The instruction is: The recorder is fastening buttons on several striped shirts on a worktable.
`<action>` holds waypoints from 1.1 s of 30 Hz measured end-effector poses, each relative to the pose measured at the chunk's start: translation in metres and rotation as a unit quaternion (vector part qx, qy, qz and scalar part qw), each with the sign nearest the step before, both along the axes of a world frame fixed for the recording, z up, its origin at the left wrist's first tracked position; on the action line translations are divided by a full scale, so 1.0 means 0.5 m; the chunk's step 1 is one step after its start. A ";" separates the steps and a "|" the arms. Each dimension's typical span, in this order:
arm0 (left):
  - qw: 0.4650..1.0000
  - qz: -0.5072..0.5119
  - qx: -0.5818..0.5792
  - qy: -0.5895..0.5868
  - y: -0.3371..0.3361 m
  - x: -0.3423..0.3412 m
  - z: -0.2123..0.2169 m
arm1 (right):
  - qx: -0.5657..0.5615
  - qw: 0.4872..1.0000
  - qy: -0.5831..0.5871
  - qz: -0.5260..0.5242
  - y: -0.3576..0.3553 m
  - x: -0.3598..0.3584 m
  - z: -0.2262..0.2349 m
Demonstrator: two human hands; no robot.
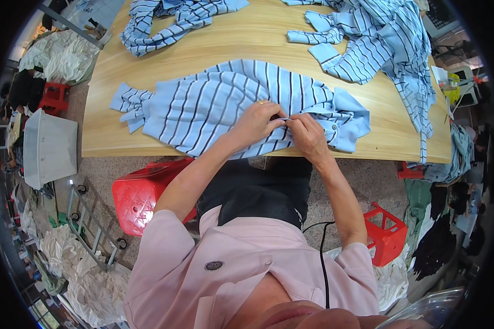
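Note:
A light blue striped knit shirt [214, 101] lies sideways across the near part of the wooden table, its collar [352, 118] toward the right and its cuffs toward the left. My left hand [258, 122] pinches a fold of the shirt's front placket near the middle. Close beside it, my right hand [308, 134] is closed on the same edge, thumb and fingers pressed together. The fingertips of both hands nearly meet. A button [334, 127] shows on the placket between my right hand and the collar. Whether a button sits between my fingers is hidden.
More striped shirts lie at the table's [104, 126] far side: one garment [164, 27] far left, a heap [379, 44] far right hanging over the edge. Red stools [134, 203] stand below. A pale plastic bin [52, 148] and a wheeled metal trolley [88, 225] are at left.

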State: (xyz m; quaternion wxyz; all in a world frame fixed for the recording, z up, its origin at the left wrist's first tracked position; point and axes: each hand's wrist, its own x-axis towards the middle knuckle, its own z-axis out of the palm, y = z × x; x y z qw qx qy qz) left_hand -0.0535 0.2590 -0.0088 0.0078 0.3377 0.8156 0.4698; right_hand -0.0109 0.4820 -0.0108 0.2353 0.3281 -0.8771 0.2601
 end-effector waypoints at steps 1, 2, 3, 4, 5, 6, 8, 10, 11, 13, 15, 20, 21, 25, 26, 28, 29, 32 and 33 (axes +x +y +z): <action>1.000 0.015 0.006 -0.001 0.003 0.004 0.002 | -0.017 1.000 0.004 0.004 0.000 0.000 -0.002; 0.999 0.031 0.011 -0.001 0.006 0.006 0.003 | -0.017 1.000 0.003 0.000 0.000 -0.001 -0.002; 0.999 0.029 0.011 -0.003 0.007 0.009 0.003 | -0.024 1.000 0.009 0.001 -0.002 -0.002 0.000; 0.999 0.043 0.009 0.002 0.009 0.012 0.003 | -0.031 0.999 0.014 0.002 -0.003 -0.002 0.002; 0.998 0.057 0.006 0.007 0.010 0.016 0.003 | -0.031 0.999 0.012 0.001 -0.004 -0.002 0.002; 0.998 0.056 0.006 0.006 0.013 0.017 -0.001 | -0.024 1.000 0.000 0.001 -0.003 -0.003 0.004; 0.995 0.085 0.022 0.038 0.021 0.022 -0.009 | -0.017 1.000 -0.015 0.000 -0.006 -0.001 0.003; 0.993 0.103 0.026 0.060 0.030 0.030 -0.010 | -0.024 1.000 -0.018 -0.003 -0.010 -0.001 -0.001; 0.989 0.120 0.030 0.082 0.035 0.034 -0.010 | -0.024 1.000 -0.018 -0.003 -0.011 0.001 -0.001; 0.986 0.126 0.015 0.105 0.047 0.037 -0.010 | -0.013 0.999 -0.040 -0.015 -0.013 0.006 0.000; 0.984 0.128 0.000 0.127 0.051 0.039 -0.008 | -0.040 0.999 -0.022 -0.019 -0.013 0.008 -0.004; 0.974 0.006 -0.063 0.216 0.024 0.034 0.006 | -0.073 0.992 0.051 -0.093 0.008 0.027 0.006; 0.976 -0.002 -0.073 0.203 0.013 0.039 0.013 | -0.056 0.992 0.071 -0.092 0.026 0.030 0.012; 0.982 0.047 -0.109 0.146 0.025 0.063 0.033 | 0.003 0.992 0.056 -0.117 0.070 0.045 0.009; 0.977 0.071 -0.126 0.157 0.043 0.067 0.043 | 0.016 0.992 0.029 -0.119 0.076 0.048 0.006; 0.972 0.087 -0.145 0.164 0.081 0.063 0.054 | 0.023 0.992 0.023 -0.120 0.074 0.047 0.015; 0.965 0.106 -0.168 0.169 0.098 0.059 0.057 | 0.027 0.993 0.016 -0.116 0.074 0.045 0.019; 0.966 0.115 -0.127 0.195 0.129 0.036 0.022 | 0.020 0.994 -0.026 -0.103 0.073 0.046 0.040; 0.967 0.109 -0.122 0.197 0.135 0.032 0.022 | 0.017 0.995 -0.030 -0.098 0.075 0.045 0.044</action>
